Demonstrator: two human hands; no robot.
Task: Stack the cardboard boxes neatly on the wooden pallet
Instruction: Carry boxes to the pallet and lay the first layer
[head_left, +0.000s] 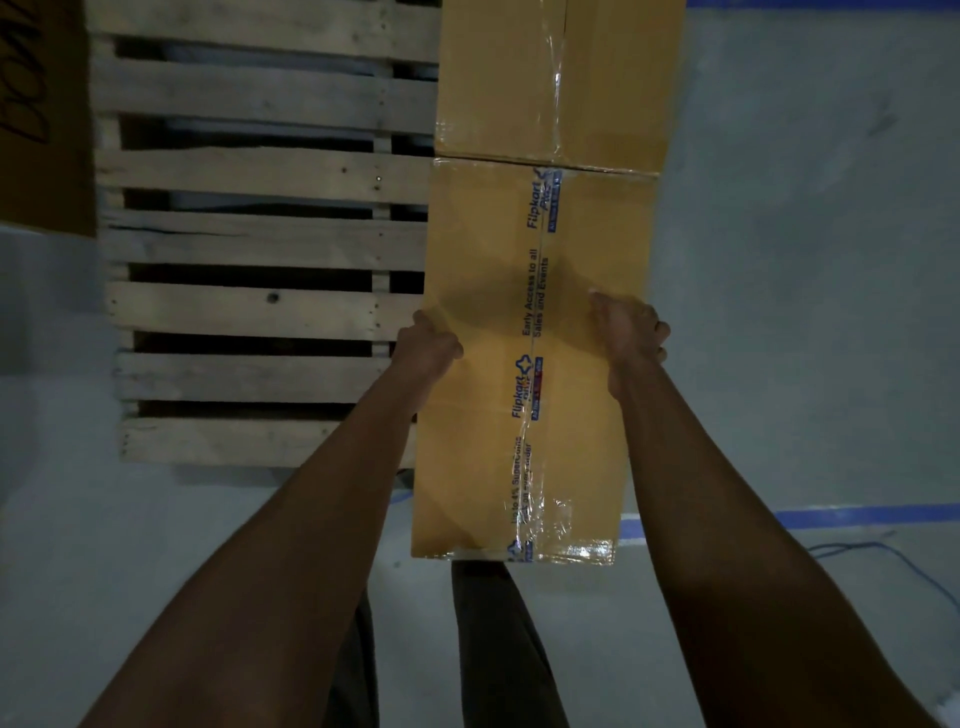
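left box (41, 104): far-left, at the pallet's left edge; black marker scrawl on it, unreadable
pallet (260, 312): wooden, slats run left-right; the left and middle slats are bare, boxes sit only along the right side
left hand (428, 348): fingers curled over the held box's left long edge, about mid-length; slightly nearer than the other hand
held box (467, 249): straight ahead between the hands, over the pallet's right side; long axis runs near-far; far end meets the far box, near end overhangs the pallet's near edge above the floor (805, 312); can't tell if it is resting or carried
seam tape (530, 312): runs down the long axis; reads "Flipkart Plus", "Early Access to all Sales and Events", "Up to 4% SuperCoins", rest blurred
far box (498, 78): same column, far side; clear tape, no readable print
right hand (631, 332): fingers wrapped over the right long edge, opposite the left hand
next move (judgement): depends on near-far alignment; set it flush behind the far box, grip is symmetric
blue floor line (831, 514): near-right, with a blue cable (893, 561) beside it
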